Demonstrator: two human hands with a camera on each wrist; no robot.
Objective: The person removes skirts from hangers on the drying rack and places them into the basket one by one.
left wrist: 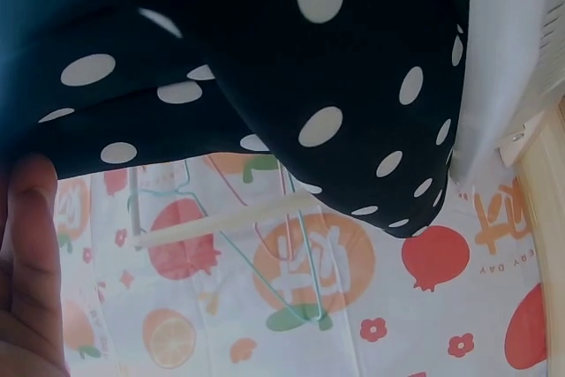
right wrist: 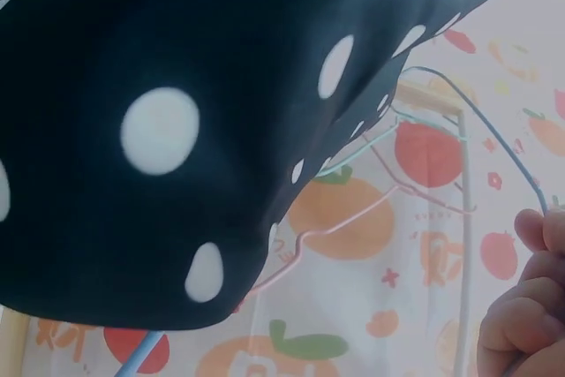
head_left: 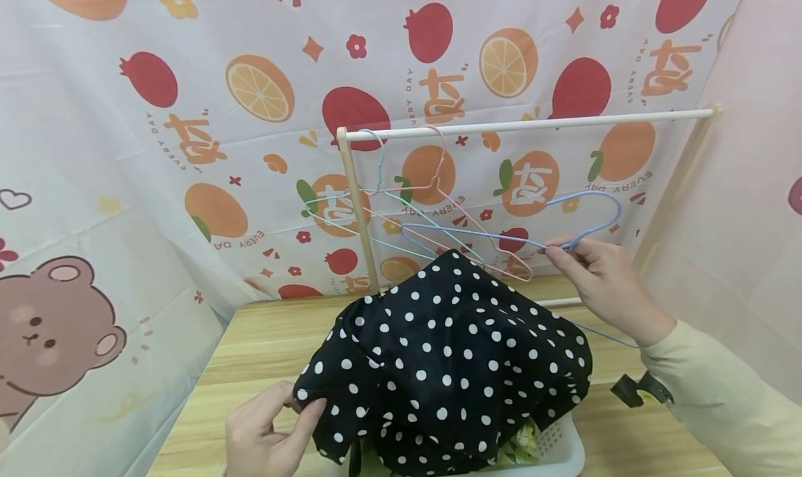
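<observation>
A black garment with white polka dots (head_left: pixel 438 352) is spread between my hands, above a white basket (head_left: pixel 567 449). My left hand (head_left: pixel 269 428) pinches its left edge between thumb and fingers. In the right hand (head_left: pixel 610 282) I grip a blue hanger (head_left: pixel 476 232) near the base of its hook, which points away to the right. One end of the hanger passes behind the garment, and its lower bar shows again at the garment's right side. From the right wrist view, the curled right hand (right wrist: pixel 530 306) is beside the hanging cloth.
Behind stands a clothes rack with a white rail (head_left: pixel 532 124). A mint hanger (head_left: pixel 381 163) and a pink hanger (head_left: pixel 438 167) hang at its left end. Yellow-green cloth (head_left: pixel 523 446) lies in the basket, on a wooden table (head_left: pixel 250 345). A fruit-print curtain (head_left: pixel 219 31) covers the back.
</observation>
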